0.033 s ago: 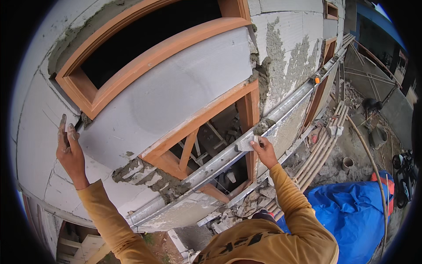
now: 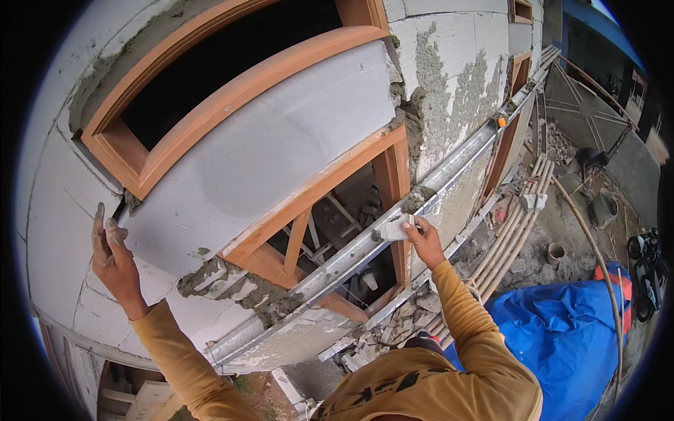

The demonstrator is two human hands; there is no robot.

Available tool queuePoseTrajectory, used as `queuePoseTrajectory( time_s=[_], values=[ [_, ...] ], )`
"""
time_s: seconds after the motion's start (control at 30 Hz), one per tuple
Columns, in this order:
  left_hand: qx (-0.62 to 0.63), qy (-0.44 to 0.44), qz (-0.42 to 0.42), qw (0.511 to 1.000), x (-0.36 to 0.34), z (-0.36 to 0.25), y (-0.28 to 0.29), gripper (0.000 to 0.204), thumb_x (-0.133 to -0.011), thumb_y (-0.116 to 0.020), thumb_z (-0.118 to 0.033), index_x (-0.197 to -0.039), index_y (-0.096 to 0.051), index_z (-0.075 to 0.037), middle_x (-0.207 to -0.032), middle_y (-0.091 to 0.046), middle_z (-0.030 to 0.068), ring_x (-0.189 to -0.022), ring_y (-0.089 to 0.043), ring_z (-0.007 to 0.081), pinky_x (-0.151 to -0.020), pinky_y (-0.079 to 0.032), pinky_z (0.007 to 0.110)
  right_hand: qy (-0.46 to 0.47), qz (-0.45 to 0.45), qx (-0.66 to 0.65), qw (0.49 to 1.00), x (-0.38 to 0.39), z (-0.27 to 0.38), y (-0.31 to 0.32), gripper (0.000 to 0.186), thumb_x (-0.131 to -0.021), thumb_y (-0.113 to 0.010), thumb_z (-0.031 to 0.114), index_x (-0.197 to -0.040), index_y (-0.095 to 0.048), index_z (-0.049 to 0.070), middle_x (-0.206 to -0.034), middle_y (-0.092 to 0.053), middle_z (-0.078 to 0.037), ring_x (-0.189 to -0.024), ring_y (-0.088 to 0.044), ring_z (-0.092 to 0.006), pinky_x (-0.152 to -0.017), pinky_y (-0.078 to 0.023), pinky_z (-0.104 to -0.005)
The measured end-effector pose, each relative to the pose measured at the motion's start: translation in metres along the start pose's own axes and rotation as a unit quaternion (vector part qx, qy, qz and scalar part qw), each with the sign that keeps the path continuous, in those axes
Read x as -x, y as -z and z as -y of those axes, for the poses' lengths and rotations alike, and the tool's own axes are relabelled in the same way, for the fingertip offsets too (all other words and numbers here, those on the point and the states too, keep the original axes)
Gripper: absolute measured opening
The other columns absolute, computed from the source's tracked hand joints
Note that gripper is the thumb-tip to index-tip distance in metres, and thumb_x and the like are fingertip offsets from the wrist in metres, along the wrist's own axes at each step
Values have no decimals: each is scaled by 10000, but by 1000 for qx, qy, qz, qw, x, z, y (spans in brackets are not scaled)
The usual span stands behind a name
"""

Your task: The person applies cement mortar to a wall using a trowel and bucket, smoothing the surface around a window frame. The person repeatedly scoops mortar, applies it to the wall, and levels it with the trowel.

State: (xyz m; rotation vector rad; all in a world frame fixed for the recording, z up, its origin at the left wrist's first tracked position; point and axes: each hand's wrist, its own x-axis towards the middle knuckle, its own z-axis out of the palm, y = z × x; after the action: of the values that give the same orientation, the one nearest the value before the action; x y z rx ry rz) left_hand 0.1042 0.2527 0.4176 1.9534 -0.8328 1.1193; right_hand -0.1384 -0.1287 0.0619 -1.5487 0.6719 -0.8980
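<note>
The right hand [image 2: 426, 241] grasps a small, flat, pale grey piece [image 2: 397, 227] between thumb and fingers, holding it over the metal rail [image 2: 337, 265]; whether the piece touches the rail is hard to tell. The left hand [image 2: 117, 263] is raised with fingers extended and nothing visible in its grip, near the lower left corner of the upper wooden frame [image 2: 225, 105]; contact with the wall cannot be made out. Just beyond the piece, a lump of mortar [image 2: 419, 200] sits on the rail, which runs across the lower wooden frame [image 2: 316, 195]. A smooth grey panel [image 2: 260, 147] fills the space between the frames. Farther right lie bamboo poles [image 2: 516, 238] and a blue tarp [image 2: 554, 330].
</note>
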Motion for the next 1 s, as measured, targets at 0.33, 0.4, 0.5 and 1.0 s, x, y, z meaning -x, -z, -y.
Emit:
queuePoseTrajectory(
  time_s=[0.33, 0.4, 0.5, 1.0],
  values=[
    [327, 222, 403, 825, 247, -77, -140, 277, -914, -537, -114, -1147, -580, 28, -814, -642, 68, -656, -572, 79, -581, -470, 230, -192, -114, -206, 953, 41, -8, 74, 366, -926, -494, 427, -977, -566, 72, -900, -573, -30, -800, -578, -121, -690, -534, -302],
    [323, 233, 503, 767, 293, -91, -175, 254, -921, -532, -87, -1147, -576, 20, -895, -640, 87, -778, -587, 102, -671, -490, 254, -193, -97, -219, 952, 36, -14, 87, 359, -927, -501, 416, -971, -561, 65, -881, -571, -30, -808, -570, -118, -684, -516, -291],
    [355, 197, 540, 737, 352, -105, -221, 350, -893, -561, -52, -1232, -509, 17, -1052, -616, 123, -908, -591, 138, -798, -496, 281, -203, -53, -219, 953, 28, -19, 98, 379, -916, -530, 413, -992, -563, 43, -908, -594, -39, -858, -573, -122, -710, -496, -291],
    [375, 237, 604, 662, 360, -238, -330, 239, -899, -600, -143, -1065, -527, 13, -953, -617, 72, -883, -568, 114, -810, -466, 270, -202, 172, -228, 937, 15, -45, 147, 450, -908, -587, 346, -1204, -514, 14, -1040, -578, -55, -928, -543, -119, -758, -477, -270]
  ],
)
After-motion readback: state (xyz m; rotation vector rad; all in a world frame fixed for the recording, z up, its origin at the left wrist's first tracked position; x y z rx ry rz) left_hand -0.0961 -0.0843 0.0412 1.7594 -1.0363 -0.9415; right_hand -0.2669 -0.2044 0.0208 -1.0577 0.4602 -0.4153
